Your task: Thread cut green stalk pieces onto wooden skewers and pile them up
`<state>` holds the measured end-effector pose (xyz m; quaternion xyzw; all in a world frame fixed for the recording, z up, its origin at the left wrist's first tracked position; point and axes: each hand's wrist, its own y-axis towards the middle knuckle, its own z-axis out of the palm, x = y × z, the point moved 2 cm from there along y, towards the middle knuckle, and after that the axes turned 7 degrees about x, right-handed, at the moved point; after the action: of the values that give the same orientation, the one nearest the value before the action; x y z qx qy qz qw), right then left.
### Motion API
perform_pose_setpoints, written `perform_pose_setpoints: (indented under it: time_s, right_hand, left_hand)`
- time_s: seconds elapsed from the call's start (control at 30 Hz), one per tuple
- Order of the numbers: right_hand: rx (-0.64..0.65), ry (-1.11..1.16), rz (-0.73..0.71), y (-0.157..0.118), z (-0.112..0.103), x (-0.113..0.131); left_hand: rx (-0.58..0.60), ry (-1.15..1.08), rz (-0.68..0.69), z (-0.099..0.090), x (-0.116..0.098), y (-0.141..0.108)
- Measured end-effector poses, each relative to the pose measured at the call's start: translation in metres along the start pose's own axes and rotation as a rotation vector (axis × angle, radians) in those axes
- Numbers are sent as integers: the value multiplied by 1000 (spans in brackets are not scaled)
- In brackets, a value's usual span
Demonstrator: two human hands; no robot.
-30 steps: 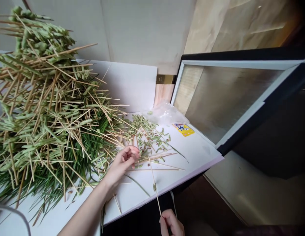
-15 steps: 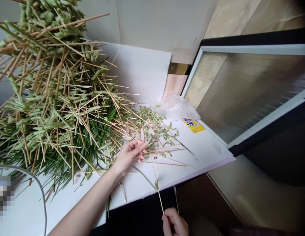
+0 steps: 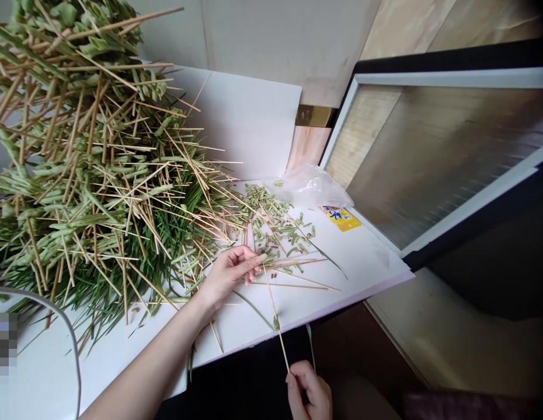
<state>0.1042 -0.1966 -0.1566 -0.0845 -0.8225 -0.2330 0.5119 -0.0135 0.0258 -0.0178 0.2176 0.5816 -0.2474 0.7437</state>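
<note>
The left hand has slid its fingers to the bamboo skewer's tip near the table's front edge, fingers loosely apart, while the right hand pinches its lower end.

You have soft, even daylight across the white board, bright enough that its far part nearly washes out, with no hard glare. Shadows are faint: only a thin one under your left hand and darkness inside the skewer pile. The near right falls off sharply, dim and almost black below the board's edge, where your right hand sits in gloom. The glass panel carries a muted, hazy reflection. Straight lines bow toward the frame's edges, the far left skewers look slightly soft, and a pixelated patch sits near left.
</note>
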Motion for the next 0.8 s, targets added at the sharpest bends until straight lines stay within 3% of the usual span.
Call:
perform_pose_setpoints:
  time_s: [0.3,0.67,0.8]
  right_hand:
    - [40,-10,-24,1,-3,3]
    - [-45,-140,-104,-3,-1,1]
    - [-6,-25,-31,2,-3,-1]
  left_hand:
    - [11,31,-46,1,0,1]
    - [1,-24,-206,3,0,-2]
    - [177,52,-322,15,14,-7]
